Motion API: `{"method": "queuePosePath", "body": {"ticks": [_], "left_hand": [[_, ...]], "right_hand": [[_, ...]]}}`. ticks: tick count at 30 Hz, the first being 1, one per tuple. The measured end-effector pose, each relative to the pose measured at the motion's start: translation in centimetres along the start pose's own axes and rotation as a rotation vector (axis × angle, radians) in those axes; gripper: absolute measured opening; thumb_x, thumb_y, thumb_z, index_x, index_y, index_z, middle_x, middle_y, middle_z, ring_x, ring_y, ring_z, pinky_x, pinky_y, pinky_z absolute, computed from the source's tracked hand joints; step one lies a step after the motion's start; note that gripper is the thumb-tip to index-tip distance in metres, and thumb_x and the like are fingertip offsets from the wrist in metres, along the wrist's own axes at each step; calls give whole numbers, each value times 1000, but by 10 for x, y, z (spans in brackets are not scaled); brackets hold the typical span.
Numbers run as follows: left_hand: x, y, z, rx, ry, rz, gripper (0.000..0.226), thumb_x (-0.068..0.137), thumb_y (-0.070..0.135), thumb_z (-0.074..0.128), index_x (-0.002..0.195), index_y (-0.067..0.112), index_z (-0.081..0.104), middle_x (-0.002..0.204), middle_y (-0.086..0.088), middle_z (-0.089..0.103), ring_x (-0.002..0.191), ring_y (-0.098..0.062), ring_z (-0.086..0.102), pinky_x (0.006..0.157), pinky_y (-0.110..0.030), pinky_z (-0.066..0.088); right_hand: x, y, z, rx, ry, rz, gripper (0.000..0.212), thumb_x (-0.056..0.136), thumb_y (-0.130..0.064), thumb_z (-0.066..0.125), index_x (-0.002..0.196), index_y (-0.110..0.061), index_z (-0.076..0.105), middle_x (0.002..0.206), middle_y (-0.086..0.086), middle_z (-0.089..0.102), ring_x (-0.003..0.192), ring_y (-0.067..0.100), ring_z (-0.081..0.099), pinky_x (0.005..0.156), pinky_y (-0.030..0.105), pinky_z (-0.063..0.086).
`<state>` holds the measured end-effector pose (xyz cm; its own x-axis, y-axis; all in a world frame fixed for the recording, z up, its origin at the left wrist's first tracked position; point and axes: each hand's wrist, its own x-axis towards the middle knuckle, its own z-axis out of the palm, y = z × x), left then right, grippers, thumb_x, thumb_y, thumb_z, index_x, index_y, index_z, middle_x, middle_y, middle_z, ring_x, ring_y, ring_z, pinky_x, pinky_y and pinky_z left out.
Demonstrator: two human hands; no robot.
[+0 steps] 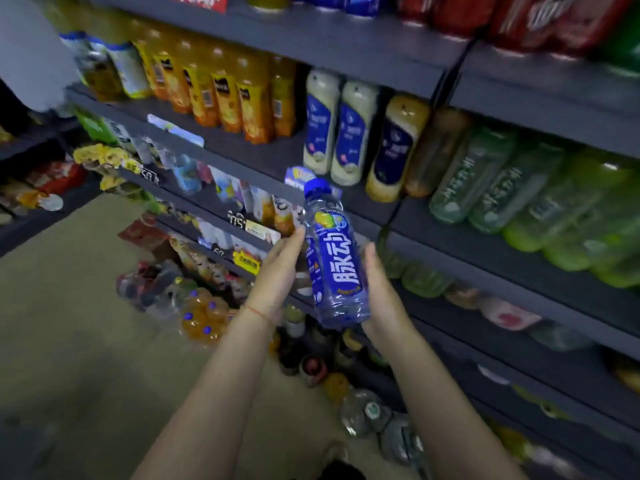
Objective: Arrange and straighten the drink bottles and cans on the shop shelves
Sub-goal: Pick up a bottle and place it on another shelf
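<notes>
A clear bottle with a blue cap and blue label (334, 258) is held upright in front of the grey shelves (485, 244). My left hand (280, 268) holds its left side, fingers reaching round behind the label. My right hand (381, 289) holds its right side and lower part, fingers hidden behind the bottle. On the shelf behind it stand white bottles with blue labels (337, 129), a tan one (394, 150) and a row of orange juice bottles (225, 91). Pale and bright green bottles (519, 188) fill the shelf section to the right.
Red cans and bottles (540, 19) line the top shelf. Lower shelves carry snack packets and price tags (239, 220). Packs of orange drinks (201, 317) and loose bottles (367, 410) stand on the beige floor by the shelf base. Another shelf unit (34, 188) stands at left.
</notes>
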<state>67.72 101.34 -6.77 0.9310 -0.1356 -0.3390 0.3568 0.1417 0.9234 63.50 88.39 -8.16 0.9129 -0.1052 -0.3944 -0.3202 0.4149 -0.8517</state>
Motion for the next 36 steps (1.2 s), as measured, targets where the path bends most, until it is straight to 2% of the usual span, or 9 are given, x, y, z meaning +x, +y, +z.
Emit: {"method": "queuePosePath", "body": {"ticks": [2,5,8,12,17,23,27,33,36], "left_hand": [[-9,-22,4,-56,-54,-81,48,96,52,50,121,15,66,106,-6,73,82,-18,69,63,-27,56],[-30,-54,18,-99,-97,-121,47,93,57,53,118,20,69,109,-1,74,104,-24,70,90,-39,52],[-63,-75,54,-165,-181,-154,53,90,58,56,121,17,67,115,-6,73,111,-26,67,101,-48,49],[-117,-75,129,-105,-278,-89,58,83,49,71,118,4,63,110,-13,73,99,-26,71,99,-48,52],[-206,-90,240,-156,-460,-60,39,88,18,67,120,-2,59,95,-16,72,77,-23,71,71,-35,61],[-324,-146,404,-79,-717,19,37,77,19,74,112,7,67,108,-19,70,89,-30,67,78,-40,54],[-390,-174,502,-45,-879,56,38,75,7,76,110,8,63,97,-10,72,82,-21,70,74,-34,59],[-446,-206,617,-41,-1078,102,54,76,0,65,129,5,55,104,-8,73,90,-19,70,78,-30,57],[-458,-229,668,-51,-1152,111,54,78,1,64,131,10,54,111,-8,71,99,-21,68,84,-31,56]], "right_hand": [[-19,17,-14,12,60,36,98,51,-86,66,120,-17,66,115,14,71,105,33,67,98,51,49],[-59,32,-32,-25,68,53,86,68,-76,53,126,-14,62,116,11,71,101,26,69,91,39,54],[-100,31,-68,-1,101,27,72,75,-66,50,123,-14,63,117,11,70,100,25,68,93,39,52],[-159,19,-134,4,136,-87,48,95,-54,49,117,-15,67,114,17,71,97,30,68,94,45,50],[-248,2,-233,9,218,-195,39,96,-37,57,124,-11,60,112,13,72,98,26,70,88,40,56],[-390,-31,-406,-67,403,-318,31,87,-35,69,110,-16,62,106,10,74,89,21,71,81,38,58],[-475,-52,-497,-103,437,-391,52,63,-39,79,109,-19,63,103,6,75,93,22,72,83,40,57],[-535,-76,-605,-233,594,-478,54,61,-31,91,107,-14,67,102,9,75,96,25,72,87,43,58],[-555,-82,-655,-270,704,-519,40,70,-13,87,104,-12,67,101,12,75,93,25,72,85,44,57]]}}
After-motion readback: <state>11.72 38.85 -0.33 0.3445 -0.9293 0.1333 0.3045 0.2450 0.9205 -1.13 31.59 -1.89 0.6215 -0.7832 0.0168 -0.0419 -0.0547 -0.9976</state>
